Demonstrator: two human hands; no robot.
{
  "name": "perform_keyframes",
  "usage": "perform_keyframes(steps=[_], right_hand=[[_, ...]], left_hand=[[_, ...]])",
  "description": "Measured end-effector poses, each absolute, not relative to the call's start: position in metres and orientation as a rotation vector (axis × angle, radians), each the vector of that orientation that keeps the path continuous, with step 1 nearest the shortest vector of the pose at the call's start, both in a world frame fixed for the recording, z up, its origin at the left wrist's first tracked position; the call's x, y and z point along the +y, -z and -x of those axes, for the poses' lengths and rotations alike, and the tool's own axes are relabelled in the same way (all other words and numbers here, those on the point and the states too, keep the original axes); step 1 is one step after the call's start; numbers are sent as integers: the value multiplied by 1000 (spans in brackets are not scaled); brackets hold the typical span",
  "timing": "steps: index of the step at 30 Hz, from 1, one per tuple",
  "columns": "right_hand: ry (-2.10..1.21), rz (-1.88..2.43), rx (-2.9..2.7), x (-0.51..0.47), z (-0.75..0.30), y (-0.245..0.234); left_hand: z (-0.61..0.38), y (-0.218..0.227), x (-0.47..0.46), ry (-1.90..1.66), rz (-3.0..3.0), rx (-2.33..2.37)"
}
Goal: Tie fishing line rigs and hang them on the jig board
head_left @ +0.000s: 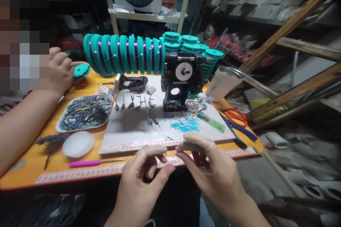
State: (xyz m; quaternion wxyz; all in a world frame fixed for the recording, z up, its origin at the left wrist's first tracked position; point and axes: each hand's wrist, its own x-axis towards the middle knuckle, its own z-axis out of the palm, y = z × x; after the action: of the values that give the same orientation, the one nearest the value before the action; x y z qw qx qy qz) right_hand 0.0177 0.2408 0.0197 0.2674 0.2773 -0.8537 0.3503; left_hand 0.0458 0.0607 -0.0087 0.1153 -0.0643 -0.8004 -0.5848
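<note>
My left hand (144, 175) is raised at the table's front edge, its thumb and index finger apart and the other fingers curled. Close beside it, my right hand (218, 170) has thumb and fingertips pinched together; whatever lies between them is too small or hidden to make out. A grey covering shows on one right finger. Beyond both hands lies a white board (128, 131) with small blue pieces (186, 125) and silver beads (183, 115). Small dark weights (152, 120) hang on thin lines below a row of teal spools (124, 55), fixed to a black machine (177, 85) with a dial.
Left are a tray of small grey-blue parts (85, 113), a white round lid (78, 144) and a pink-handled tool (85, 163). Right are a green tube (211, 122), blue-handled pliers (243, 132), orange-handled scissors (236, 116) and a cup (223, 83). Another person's hand (60, 72) holds a teal spool (81, 71).
</note>
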Motion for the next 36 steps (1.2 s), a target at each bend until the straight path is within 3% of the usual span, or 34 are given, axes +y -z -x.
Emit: perform_keyframes(steps=[9,15,20,27,36], right_hand=[[-687,-977,-2246,220,-34,-16],[-844,-900,-2206,216,-39,-15],[-1155,-720,-2234,211,-46,-14],[-1459,-604,-2222,201,-51,-12],[-2551,-180,-2036,192,-52,-12]], left_hand=[[-51,3,57,1362,370,-2263],[-58,7,50,1616,174,-2238],[-60,10,45,1952,50,-2150],[-62,14,46,2115,77,-1985],[-55,7,54,2242,321,-1830]])
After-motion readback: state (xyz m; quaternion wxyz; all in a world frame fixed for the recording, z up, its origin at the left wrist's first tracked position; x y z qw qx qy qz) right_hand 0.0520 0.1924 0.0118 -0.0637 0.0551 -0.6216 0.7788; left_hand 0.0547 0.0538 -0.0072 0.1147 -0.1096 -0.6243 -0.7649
